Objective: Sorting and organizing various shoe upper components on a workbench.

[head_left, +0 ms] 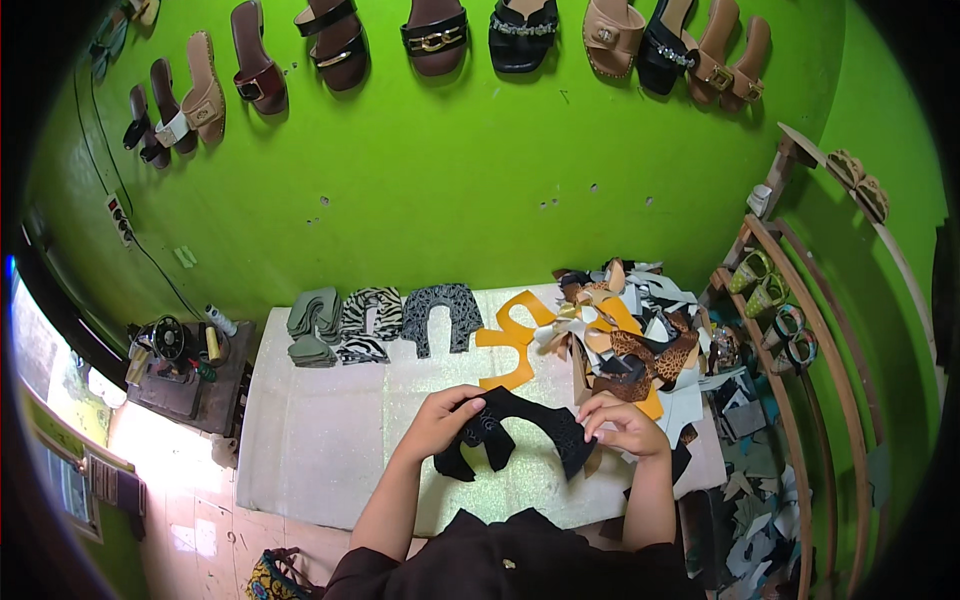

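Black patterned cut pieces of shoe-upper material point(512, 405), curved like an arch, hang between my hands above the near part of the table. My left hand point(442, 420) pinches them at the left, thumb on top. At the other end my right hand point(622, 425) grips the edge between thumb and fingers. How many layers are held I cannot tell. Just beyond lie yellow cut pieces point(505, 368). Farther left are a black-and-grey patterned arch-shaped stack point(440, 308), zebra-striped pieces point(372, 312) and stacks of grey-green pieces point(315, 315).
A pale-covered table point(330, 430) spans the middle. A heap of mixed scraps point(640, 345) covers its right end, with more scraps point(755, 520) below. Wooden racks point(795, 290) with shoes stand at the right. A sewing machine point(168, 342) is at the left. Sandals point(435, 38) hang on the green wall.
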The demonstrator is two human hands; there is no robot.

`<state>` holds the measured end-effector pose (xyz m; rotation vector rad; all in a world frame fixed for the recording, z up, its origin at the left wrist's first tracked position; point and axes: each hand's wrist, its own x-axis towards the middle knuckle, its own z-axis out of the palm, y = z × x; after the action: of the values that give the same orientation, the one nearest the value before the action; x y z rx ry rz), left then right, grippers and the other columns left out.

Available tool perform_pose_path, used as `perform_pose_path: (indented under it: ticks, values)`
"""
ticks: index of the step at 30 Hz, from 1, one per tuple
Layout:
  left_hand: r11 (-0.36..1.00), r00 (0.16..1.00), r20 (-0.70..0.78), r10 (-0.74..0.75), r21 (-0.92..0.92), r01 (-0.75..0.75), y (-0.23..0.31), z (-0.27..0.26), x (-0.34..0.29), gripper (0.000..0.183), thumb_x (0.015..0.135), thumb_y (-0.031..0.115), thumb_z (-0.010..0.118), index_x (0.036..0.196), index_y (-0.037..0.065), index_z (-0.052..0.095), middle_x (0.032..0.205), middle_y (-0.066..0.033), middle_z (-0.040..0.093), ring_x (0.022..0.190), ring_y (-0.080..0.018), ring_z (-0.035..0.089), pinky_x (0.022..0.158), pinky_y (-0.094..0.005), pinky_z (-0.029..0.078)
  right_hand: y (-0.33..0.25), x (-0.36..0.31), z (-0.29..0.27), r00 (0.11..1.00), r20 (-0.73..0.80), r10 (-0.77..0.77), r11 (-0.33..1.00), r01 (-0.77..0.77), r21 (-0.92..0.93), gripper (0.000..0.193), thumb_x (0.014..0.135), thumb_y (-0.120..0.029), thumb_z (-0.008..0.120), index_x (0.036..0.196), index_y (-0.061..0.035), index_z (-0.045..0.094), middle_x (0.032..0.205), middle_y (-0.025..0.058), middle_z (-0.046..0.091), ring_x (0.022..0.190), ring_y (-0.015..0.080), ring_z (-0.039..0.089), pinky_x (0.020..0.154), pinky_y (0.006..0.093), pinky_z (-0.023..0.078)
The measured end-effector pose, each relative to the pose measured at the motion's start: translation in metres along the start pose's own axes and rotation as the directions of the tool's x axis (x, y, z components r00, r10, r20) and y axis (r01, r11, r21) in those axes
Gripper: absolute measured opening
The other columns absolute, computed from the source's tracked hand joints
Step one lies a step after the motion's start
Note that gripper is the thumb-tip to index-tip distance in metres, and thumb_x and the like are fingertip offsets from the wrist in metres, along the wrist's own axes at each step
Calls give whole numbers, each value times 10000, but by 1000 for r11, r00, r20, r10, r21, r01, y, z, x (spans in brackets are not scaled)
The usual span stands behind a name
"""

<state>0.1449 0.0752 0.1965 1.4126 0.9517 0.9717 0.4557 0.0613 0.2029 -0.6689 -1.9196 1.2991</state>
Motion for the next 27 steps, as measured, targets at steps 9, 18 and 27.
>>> perform_pose_path:
  ticks: [9, 18, 27]
  values:
    - [933, 974, 164, 157, 298, -200, 15, 7, -14, 155, 857, 80, 562, 958, -18, 627, 852, -92, 660, 783, -136, 604, 720, -258, 465, 1, 33, 54, 982, -89, 166, 974, -177, -138, 618, 658, -210, 776, 1190, -26, 521, 1184, 113, 531, 1102, 209, 491, 962, 343, 360]
    - [964, 885, -416, 208, -66, -257, -48, -17, -53, 73, 835, -11, 570, 775, 25, 550, 1041, -99, 576, 975, -162, 544, 840, -275, 427, 40, 62, 99, 851, -364, 378, 828, -135, 544, 168, 797, 31, 609, 960, 28, 569, 880, 56, 618, 814, 99, 579, 730, 217, 459]
    - [999, 999, -25, -40, -38, 39, -58, -31, -86, 220, 727, -59, 663, 928, 25, 629, 1143, -70, 488, 961, -132, 502, 775, -236, 410, 64, 70, 116, 778, -457, 430, 848, -174, 501, 444, 842, 48, 532, 1231, -103, 382, 893, 107, 617, 794, 113, 594, 678, 217, 473]
